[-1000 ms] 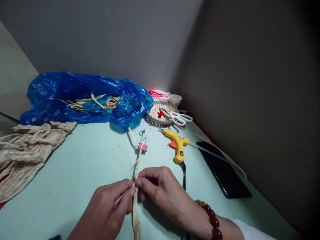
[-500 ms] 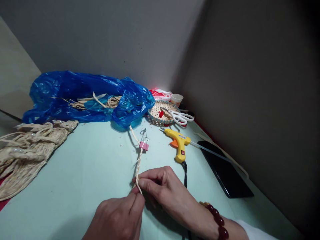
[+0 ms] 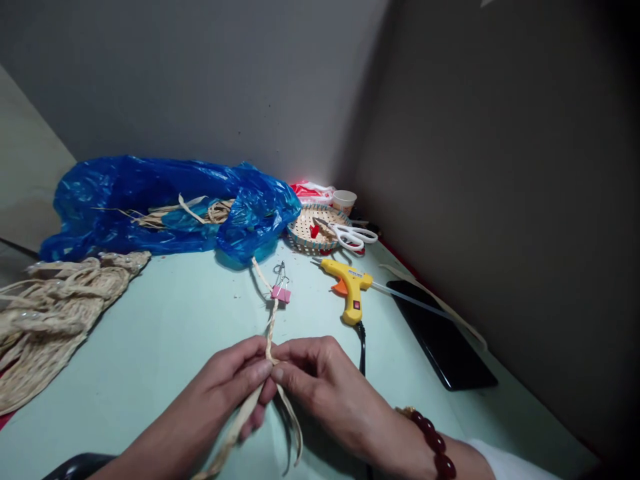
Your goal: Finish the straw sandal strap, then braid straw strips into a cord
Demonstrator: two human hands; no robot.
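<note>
A thin braid of pale straw-like fibre (image 3: 271,328) runs toward me from a pink binder clip (image 3: 281,295), which grips its far part. My left hand (image 3: 233,377) is closed at the near end, thumb and fingers pinching a strand. Close against it, my right hand (image 3: 320,383) pinches the same end between thumb and index finger. Below the fingers, one broad loose strand (image 3: 237,427) trails to the lower left, and narrower strands (image 3: 293,417) hang down between the hands. The exact crossing of strands is partly hidden by the fingertips.
A yellow glue gun (image 3: 353,287) lies right of the braid, near a black tablet-like slab (image 3: 440,340). White-handled scissors (image 3: 353,237) rest on a woven basket (image 3: 300,241). Behind is a blue plastic bag (image 3: 110,193) holding fibre; a woven fibre piece (image 3: 75,320) lies left.
My left hand has turned and moved up beside the right one, its thumb now on top. Loose strand ends now show below the fingers. The view has shifted slightly.
</note>
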